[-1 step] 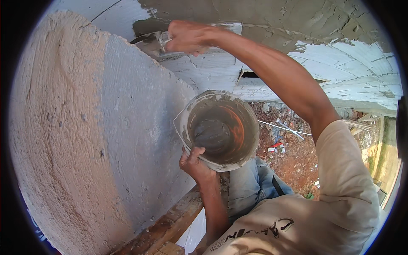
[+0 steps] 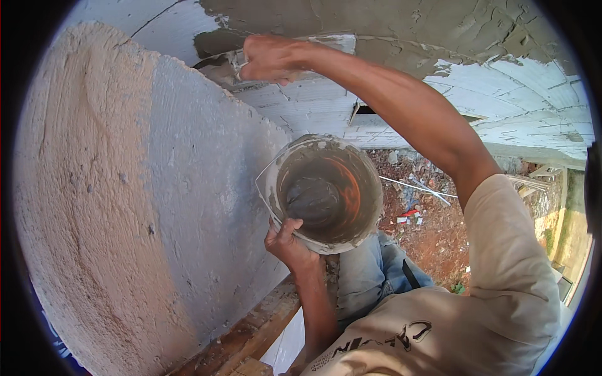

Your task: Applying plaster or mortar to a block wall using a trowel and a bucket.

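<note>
My left hand [image 2: 291, 244] is closed around the near rim of a mortar-smeared bucket [image 2: 371, 194], thumb over the edge. Wet grey mortar [image 2: 311, 202] lies in a heap at the bucket's bottom, and an orange patch shows on the inner wall. Up at the wall, my right hand [image 2: 269, 59] is closed on the handle of a trowel [image 2: 219, 67]. Its blade, partly hidden by the hand, lies against the lower edge of the wet grey mortar coat [image 2: 389, 22].
A thick, rough wall end [image 2: 94, 194] stands close on the left. White blockwork [image 2: 520, 94] shows below the coat, with a dark slot [image 2: 367, 109]. Wooden planks [image 2: 257, 326] lie beneath me. Far below, reddish ground [image 2: 433, 250] is strewn with debris.
My right hand and the trowel have shifted very slightly left and down along the wall. The left hand and bucket have stayed in place.
</note>
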Action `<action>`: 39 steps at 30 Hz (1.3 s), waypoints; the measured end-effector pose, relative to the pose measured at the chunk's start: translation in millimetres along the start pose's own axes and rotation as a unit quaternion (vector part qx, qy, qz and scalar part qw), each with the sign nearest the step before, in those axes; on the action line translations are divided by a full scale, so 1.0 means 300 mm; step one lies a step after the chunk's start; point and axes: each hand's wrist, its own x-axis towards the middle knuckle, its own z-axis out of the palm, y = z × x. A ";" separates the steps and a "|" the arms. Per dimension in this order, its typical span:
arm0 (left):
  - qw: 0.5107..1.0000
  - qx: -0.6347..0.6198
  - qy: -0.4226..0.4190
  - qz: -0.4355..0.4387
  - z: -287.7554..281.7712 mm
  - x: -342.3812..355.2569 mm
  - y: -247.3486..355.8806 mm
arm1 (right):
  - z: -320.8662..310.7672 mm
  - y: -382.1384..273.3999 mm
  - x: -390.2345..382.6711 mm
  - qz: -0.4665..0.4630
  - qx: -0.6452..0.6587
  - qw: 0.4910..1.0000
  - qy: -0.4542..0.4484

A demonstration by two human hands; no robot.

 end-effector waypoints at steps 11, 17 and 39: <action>1.000 0.018 0.020 0.012 -0.013 0.005 -0.009 | 0.022 0.021 -0.035 -0.022 0.097 0.993 0.069; 0.999 0.029 0.010 0.018 -0.016 0.008 -0.015 | -0.027 0.108 -0.140 0.027 0.111 0.990 0.080; 0.998 0.024 0.047 0.026 -0.038 0.012 -0.025 | 0.022 0.105 -0.202 0.088 0.113 0.988 0.057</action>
